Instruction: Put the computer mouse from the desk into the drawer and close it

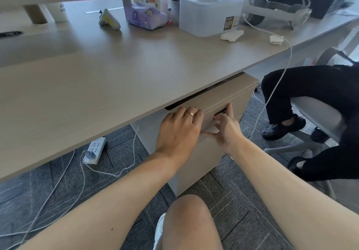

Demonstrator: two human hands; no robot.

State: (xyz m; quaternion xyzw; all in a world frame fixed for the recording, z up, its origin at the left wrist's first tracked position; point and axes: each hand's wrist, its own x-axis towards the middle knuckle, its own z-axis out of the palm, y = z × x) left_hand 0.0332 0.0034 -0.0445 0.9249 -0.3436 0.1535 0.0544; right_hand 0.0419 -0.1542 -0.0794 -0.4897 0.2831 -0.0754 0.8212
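Observation:
A beige drawer cabinet stands under the desk. Its top drawer is out a little, with a dark gap showing under the desk edge. My left hand lies flat on the drawer front, its fingers reaching the top edge, a ring on one finger. My right hand touches the same front just to the right, fingers spread, near a dark slot. No computer mouse is visible; the inside of the drawer is hidden.
At the back of the desk are a tissue pack, a white plastic box and a headset. A seated person's legs are close on the right. A power strip and cables lie on the carpet. My knee is below.

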